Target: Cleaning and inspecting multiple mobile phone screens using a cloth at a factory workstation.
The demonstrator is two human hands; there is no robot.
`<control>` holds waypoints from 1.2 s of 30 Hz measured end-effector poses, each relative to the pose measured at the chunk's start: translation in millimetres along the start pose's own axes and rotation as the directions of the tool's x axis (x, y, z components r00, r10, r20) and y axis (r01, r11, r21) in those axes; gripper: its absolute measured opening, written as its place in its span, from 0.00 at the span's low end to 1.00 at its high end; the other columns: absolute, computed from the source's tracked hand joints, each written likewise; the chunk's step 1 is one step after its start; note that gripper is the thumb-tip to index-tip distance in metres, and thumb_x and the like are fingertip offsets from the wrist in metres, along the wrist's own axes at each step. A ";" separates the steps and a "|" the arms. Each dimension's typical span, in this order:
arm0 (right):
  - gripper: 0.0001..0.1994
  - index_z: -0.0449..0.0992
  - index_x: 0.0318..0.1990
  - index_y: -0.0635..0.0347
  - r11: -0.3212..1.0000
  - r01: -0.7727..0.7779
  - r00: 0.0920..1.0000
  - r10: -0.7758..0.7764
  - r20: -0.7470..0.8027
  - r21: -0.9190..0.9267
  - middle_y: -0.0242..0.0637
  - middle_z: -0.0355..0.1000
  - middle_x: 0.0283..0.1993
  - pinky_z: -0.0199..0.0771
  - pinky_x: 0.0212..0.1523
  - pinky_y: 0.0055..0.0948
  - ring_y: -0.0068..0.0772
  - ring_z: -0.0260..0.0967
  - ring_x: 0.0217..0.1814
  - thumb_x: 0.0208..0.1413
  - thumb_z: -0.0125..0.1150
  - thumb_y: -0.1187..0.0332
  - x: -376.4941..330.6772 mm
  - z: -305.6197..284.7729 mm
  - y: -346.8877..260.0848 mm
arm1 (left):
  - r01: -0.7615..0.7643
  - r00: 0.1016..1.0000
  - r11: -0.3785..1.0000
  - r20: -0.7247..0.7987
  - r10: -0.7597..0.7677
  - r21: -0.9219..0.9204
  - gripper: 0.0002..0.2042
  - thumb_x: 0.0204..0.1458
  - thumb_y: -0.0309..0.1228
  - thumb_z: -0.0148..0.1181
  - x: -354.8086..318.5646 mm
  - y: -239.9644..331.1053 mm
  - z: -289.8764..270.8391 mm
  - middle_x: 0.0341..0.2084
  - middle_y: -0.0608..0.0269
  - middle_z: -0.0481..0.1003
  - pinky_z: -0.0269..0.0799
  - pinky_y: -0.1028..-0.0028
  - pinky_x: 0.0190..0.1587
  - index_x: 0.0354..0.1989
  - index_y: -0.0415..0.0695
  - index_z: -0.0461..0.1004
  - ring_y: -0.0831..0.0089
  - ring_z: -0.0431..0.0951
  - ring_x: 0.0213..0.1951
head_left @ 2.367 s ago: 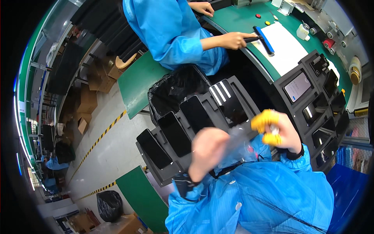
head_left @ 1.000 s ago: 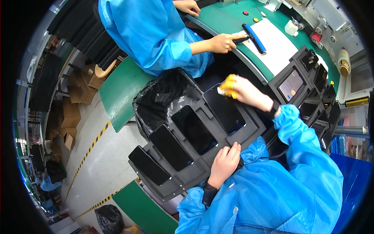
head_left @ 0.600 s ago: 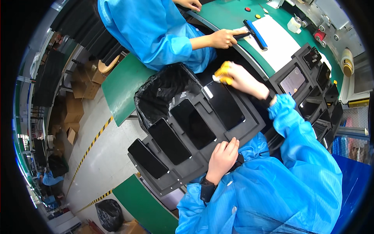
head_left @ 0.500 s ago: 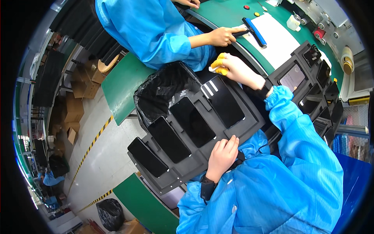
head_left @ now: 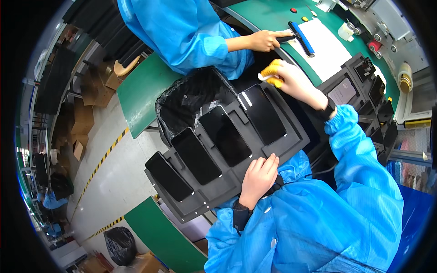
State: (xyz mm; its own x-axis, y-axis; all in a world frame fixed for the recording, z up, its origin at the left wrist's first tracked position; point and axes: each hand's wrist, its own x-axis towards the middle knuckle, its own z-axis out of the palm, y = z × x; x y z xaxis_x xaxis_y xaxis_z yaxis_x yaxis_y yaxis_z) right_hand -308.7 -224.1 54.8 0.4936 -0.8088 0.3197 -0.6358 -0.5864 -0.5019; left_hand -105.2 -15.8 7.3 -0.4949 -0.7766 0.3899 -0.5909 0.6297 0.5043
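Note:
A dark grey foam tray lies slanted in front of my body, with several black smartphones in its slots. My left hand rests on the tray's near edge, its fingers stretched out flat. Yellow ribbed finger cots cover fingertips of my right hand, which pinches a small white wipe. That hand is just above and beyond the top corner of the rightmost phone. Bright bars of light reflect on this phone's glass. The other phones, such as the leftmost one, show dark glass.
A bin lined with a black bag stands beyond the tray. Across from me, a co-worker's hand holds a blue roller over white paper on a green table. Another phone tray stands at right.
My right hand has moved a little to the right, away from the phone's top corner, with the wipe still in it. My left hand stays on the tray edge. The view has shifted slightly.

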 end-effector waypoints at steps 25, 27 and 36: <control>0.13 0.74 0.39 0.62 0.937 0.342 0.914 -0.350 0.204 0.071 0.46 0.69 0.34 0.73 0.38 0.40 0.50 0.70 0.38 0.41 0.60 0.78 76.3 85.8 -64.8 | 0.125 0.992 0.992 -0.032 -0.125 -0.005 0.12 0.39 0.26 0.62 -36.5 -11.8 -32.6 0.24 0.64 0.64 0.67 0.71 0.35 0.36 0.41 0.76 0.68 0.68 0.30; 0.11 0.75 0.37 0.62 0.932 0.351 0.886 -0.363 0.290 0.092 0.46 0.69 0.33 0.74 0.37 0.39 0.49 0.70 0.37 0.43 0.60 0.76 66.4 84.0 -77.2 | 0.138 0.990 0.990 -0.040 -0.138 -0.010 0.12 0.39 0.26 0.61 -37.0 -12.9 -35.1 0.24 0.63 0.64 0.67 0.71 0.35 0.36 0.40 0.76 0.67 0.68 0.30; 0.12 0.74 0.38 0.62 0.906 0.417 0.870 -0.421 0.257 0.070 0.44 0.69 0.34 0.72 0.37 0.39 0.48 0.69 0.37 0.42 0.58 0.77 84.0 104.0 -89.7 | 0.141 0.990 0.990 -0.013 -0.141 -0.002 0.10 0.41 0.28 0.60 -36.7 -9.0 -37.3 0.25 0.63 0.64 0.67 0.72 0.37 0.34 0.41 0.73 0.68 0.68 0.31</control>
State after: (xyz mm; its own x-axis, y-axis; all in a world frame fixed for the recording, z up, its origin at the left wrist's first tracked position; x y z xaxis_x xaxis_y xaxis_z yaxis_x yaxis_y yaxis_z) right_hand -148.5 -234.8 43.2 0.8493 -0.4456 0.2831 -0.3283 -0.8658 -0.3777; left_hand -58.0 6.3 17.2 -0.3984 -0.8576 0.3254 -0.6531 0.5143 0.5558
